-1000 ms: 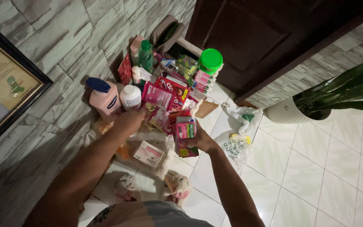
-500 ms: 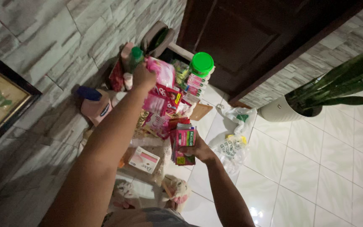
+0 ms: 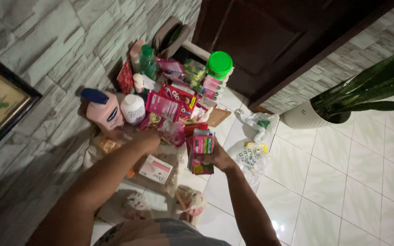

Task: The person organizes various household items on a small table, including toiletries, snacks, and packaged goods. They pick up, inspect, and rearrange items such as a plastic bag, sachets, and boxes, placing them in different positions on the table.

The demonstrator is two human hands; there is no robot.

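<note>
Right hand [image 3: 216,158] grips upright stack of pink sachet packs [image 3: 200,150]; left hand [image 3: 147,139], grip unclear, rests at pile of pink packets [image 3: 167,116] just left of stack

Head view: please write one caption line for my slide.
Right hand holds a stack of pink sachets while left hand reaches into toiletries piled by a stone wall.

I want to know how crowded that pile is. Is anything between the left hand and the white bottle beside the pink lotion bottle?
Nothing visible blocks it. The left hand rests low at the front of the pile, and the white bottle stands just beyond it, beside the pink lotion bottle. Pink sachets lie to the right, off that line.
</note>
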